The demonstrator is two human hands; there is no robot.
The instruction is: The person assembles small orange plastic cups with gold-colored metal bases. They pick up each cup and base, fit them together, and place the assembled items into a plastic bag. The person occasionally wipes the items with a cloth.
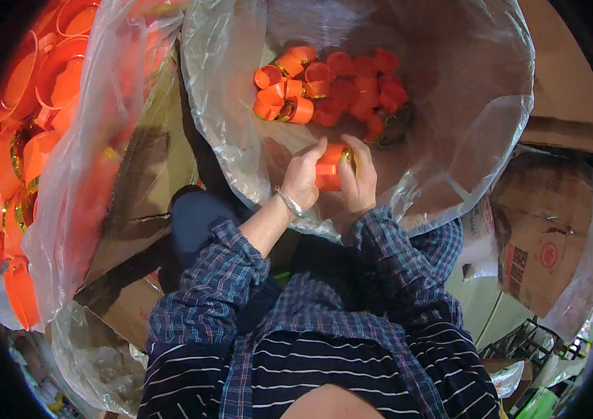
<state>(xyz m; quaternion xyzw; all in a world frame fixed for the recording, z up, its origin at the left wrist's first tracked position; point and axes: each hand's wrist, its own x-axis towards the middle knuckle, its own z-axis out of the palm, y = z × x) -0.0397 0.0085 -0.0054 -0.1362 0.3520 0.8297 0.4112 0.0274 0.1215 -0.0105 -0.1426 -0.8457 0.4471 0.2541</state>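
Observation:
Between my two hands is an orange plastic cup (pixel 328 167), held over the near side of a box lined with clear plastic. My left hand (pixel 302 176), with a bracelet at its wrist, is closed on the cup's left side. My right hand (pixel 358 176) grips it from the right, and a bit of gold shows by its fingers. Deeper in the lined box lies a loose pile of similar orange cups (pixel 300 109), some with gold bands. My fingers hide part of the held cup.
The clear plastic liner (pixel 223 133) drapes over the box's rim. At my left, a second plastic-lined box holds many orange cups (pixel 20 167) with gold trim. Cardboard boxes (pixel 544 230) stand at right. My knee (pixel 202 223) is against the near left side.

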